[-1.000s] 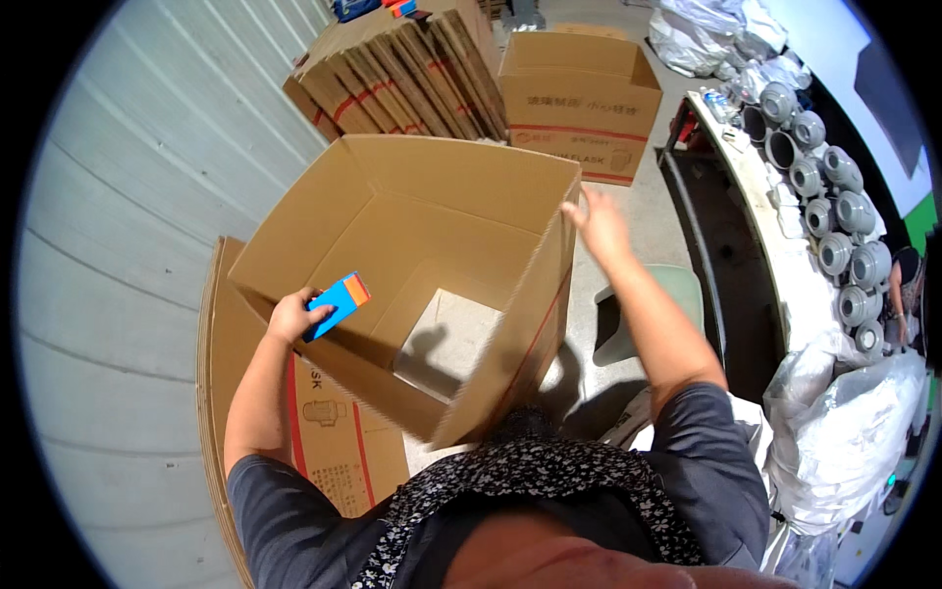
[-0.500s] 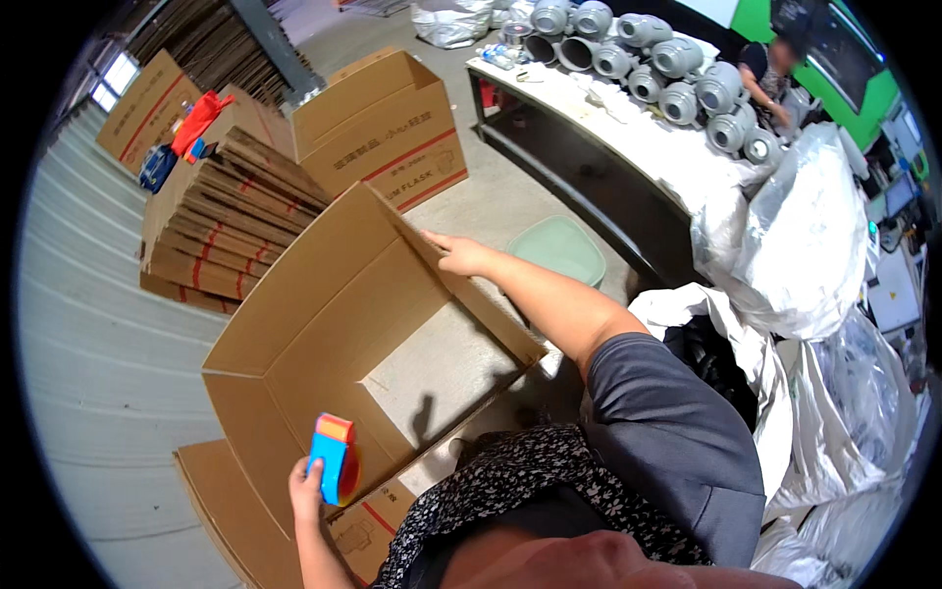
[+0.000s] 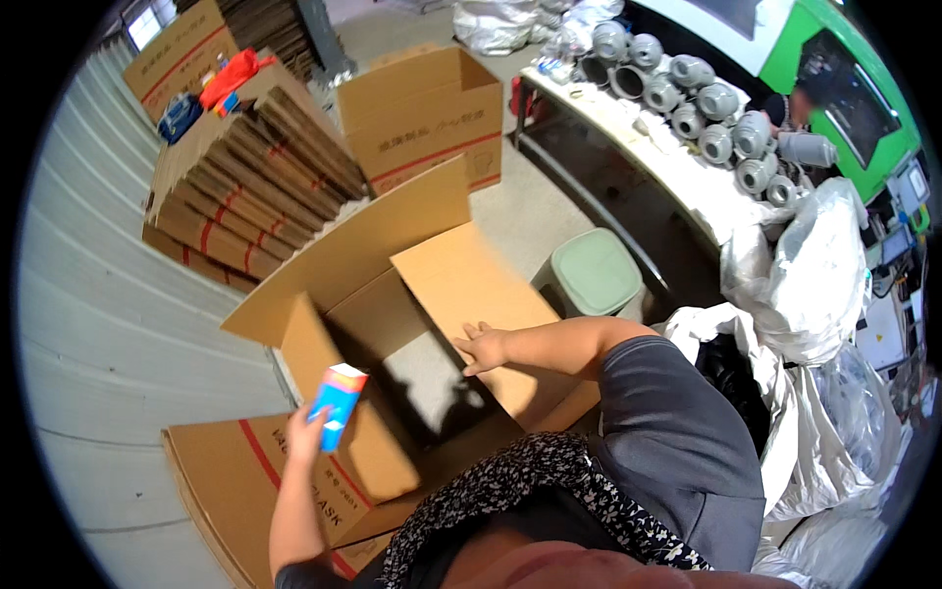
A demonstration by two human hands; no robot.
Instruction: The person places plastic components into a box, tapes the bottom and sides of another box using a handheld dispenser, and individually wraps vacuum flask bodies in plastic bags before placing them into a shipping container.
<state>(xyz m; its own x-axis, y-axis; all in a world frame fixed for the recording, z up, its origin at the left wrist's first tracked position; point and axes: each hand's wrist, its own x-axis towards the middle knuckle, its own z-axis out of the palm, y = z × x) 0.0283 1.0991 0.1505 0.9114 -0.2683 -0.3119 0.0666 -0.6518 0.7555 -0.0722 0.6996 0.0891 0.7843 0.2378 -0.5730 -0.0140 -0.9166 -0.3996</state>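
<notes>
A large open cardboard box (image 3: 368,309) stands in front of me, its right and left flaps folded inward and the far flap upright. My right hand (image 3: 483,348) lies on the right flap (image 3: 481,290), its fingers spread. In my left hand (image 3: 306,432) is a blue tape dispenser (image 3: 340,404) with an orange-red end, held above the left flap (image 3: 365,452). Through the box's open bottom the pale floor shows, with shadows across it.
Flattened cartons (image 3: 250,182) are stacked at the far left, with a red bag (image 3: 234,79) on top. Another open carton (image 3: 422,123) stands behind. A green lidded bin (image 3: 594,273) is beside the table (image 3: 677,182), which bears several grey canisters (image 3: 714,142). A person works behind it.
The box's left and right flaps have come down inward. My right hand has moved nearer, onto the right flap; my left hand has risen slightly with the tape dispenser.
</notes>
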